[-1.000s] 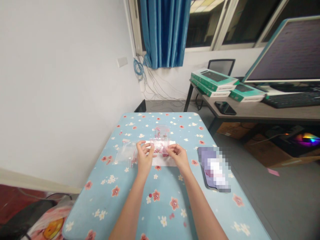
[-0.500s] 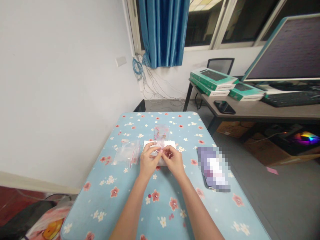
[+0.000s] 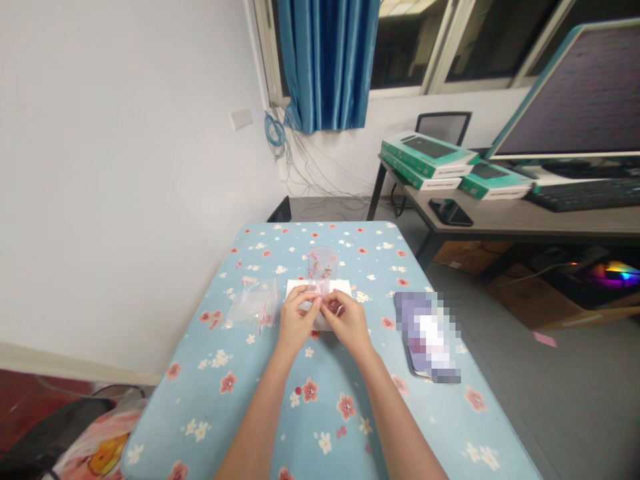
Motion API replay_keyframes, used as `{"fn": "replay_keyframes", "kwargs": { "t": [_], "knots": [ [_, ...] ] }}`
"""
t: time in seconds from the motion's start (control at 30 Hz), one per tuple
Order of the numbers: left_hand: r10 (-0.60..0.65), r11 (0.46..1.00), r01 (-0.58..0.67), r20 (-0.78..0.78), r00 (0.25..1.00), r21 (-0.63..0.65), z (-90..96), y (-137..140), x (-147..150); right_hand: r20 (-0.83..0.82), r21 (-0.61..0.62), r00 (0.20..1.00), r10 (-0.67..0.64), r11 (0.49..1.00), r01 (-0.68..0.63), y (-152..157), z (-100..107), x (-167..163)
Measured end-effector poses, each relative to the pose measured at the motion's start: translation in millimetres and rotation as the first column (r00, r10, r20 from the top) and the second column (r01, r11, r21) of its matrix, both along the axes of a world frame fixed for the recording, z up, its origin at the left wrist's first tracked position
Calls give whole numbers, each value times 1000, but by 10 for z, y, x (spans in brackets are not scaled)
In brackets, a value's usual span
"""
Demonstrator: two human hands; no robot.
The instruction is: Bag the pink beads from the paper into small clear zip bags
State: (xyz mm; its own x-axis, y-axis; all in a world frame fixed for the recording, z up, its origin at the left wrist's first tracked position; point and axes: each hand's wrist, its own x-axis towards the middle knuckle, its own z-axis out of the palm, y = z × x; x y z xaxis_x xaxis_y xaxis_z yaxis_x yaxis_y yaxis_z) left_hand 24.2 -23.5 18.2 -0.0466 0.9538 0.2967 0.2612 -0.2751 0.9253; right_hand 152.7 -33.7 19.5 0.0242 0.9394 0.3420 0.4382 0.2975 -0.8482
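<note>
My left hand [image 3: 299, 315] and my right hand [image 3: 347, 317] meet over a white sheet or flat box [image 3: 327, 324], thumbs and forefingers pinched close together. Between the fingertips is a small clear, pinkish plastic bag [image 3: 323, 288]; most of it is covered by the fingers. Just beyond the white piece lies a clear zip bag [image 3: 322, 262] with small pink and brown bits in it. To the left of my left hand, clear zip bags [image 3: 254, 305] with red seal lines rest flat on the table.
The table [image 3: 270, 427] wears a blue flowered cloth. A phone-like object [image 3: 429, 340], blurred out, lies at the right. Beyond stands a desk [image 3: 505, 222] with green keyboard boxes [image 3: 430, 157], a black phone [image 3: 451, 212] and a monitor [image 3: 575, 93]. A plastic bag [image 3: 95, 447] sits at lower left.
My fingertips have shifted slightly around the small plastic bag, which stands a little lower between them. The other things on the table have stayed in place.
</note>
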Motion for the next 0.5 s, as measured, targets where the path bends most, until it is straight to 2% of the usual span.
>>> {"fn": "replay_keyframes", "kwargs": {
  "t": [0.33,0.5],
  "knots": [
    [6,1000,-6,22,1000,-9,17,-14,5,166,123,986,-10,992,-11,-15,-28,2],
    [13,1000,-13,-9,1000,8,15,-22,4,180,123,984,1,992,-24,-25,-5,6]
  ]
}}
